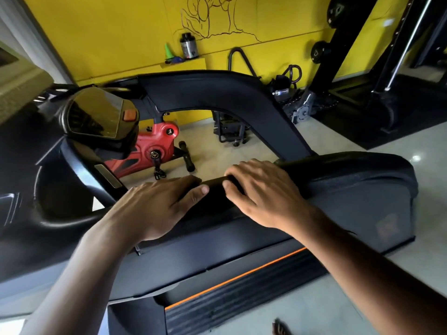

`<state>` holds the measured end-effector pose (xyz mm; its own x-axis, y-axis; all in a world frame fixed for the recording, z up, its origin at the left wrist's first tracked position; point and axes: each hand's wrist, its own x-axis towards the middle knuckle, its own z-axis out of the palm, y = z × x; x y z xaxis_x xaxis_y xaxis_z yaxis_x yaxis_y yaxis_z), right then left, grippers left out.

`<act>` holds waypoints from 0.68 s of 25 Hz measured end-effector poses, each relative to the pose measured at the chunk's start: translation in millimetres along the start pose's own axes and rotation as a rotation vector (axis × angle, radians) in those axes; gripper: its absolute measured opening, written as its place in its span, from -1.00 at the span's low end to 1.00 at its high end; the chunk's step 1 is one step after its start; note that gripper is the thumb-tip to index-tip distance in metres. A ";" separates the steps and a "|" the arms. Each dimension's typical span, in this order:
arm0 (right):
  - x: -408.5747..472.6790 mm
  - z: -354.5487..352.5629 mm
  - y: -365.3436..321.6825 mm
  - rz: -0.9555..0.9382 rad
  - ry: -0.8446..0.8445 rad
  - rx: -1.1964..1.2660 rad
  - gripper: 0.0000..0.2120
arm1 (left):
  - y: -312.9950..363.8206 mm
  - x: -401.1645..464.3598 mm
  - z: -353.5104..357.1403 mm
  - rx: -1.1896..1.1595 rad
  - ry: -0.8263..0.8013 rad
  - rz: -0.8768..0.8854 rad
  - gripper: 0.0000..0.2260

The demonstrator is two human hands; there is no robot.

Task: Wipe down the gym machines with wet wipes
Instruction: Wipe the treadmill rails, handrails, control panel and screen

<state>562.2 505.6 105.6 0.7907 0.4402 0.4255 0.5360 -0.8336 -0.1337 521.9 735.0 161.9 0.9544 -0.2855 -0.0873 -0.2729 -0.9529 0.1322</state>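
Gripping the treadmill's black padded handrail (215, 189) with both hands, no wet wipe visible.
Head view: left hand (154, 204) and right hand (263, 192) curl over the handrail, thumbs nearly meeting, probably steadying; the dark glossy console screen (96, 114) sits left of it.

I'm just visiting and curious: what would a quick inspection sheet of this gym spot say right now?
Surface: pale tiled floor; black mat under the rack at right.
Job's things: black treadmill handrail with its screen; no wet wipe seen.
Clutter: bottle and green cone on a yellow ledge.
Hands: left hand and right hand both wrapped over the handrail.
Cables: nothing seen clearly.
Surroundings: yellow wall, red exercise bike, black weight rack.
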 end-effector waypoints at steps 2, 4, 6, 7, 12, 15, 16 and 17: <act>-5.9 -12.3 39.1 0.082 -0.117 -0.040 -0.25 | 4.7 7.4 -0.3 0.003 -0.061 0.029 -0.25; -13.2 -20.8 89.4 0.216 -0.234 -0.083 -0.23 | 11.2 18.4 -0.4 0.002 -0.127 0.098 -0.24; -23.3 -22.2 124.2 0.294 -0.235 -0.179 -0.50 | 20.6 31.5 -2.6 0.015 -0.184 0.194 -0.25; -26.8 -22.4 129.5 0.282 -0.204 -0.225 -0.52 | 25.9 38.2 -4.0 0.023 -0.212 0.239 -0.26; -60.4 9.5 37.4 0.262 0.170 0.112 -0.40 | 54.8 72.1 -2.1 0.047 -0.282 0.431 -0.38; -104.0 47.0 13.1 0.124 0.221 0.135 -0.25 | 64.8 86.5 0.0 0.011 -0.313 0.453 -0.38; -112.0 59.2 31.1 0.196 0.283 0.135 -0.27 | 66.2 88.5 -0.3 -0.001 -0.327 0.447 -0.39; -114.6 66.2 54.4 0.330 0.345 0.163 -0.29 | 68.0 89.2 -1.2 -0.011 -0.343 0.446 -0.39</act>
<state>520.3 431.9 -9.7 0.7968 0.0032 0.6043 0.3349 -0.8347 -0.4372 588.6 644.8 164.3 0.6525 -0.6788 -0.3369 -0.6377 -0.7320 0.2397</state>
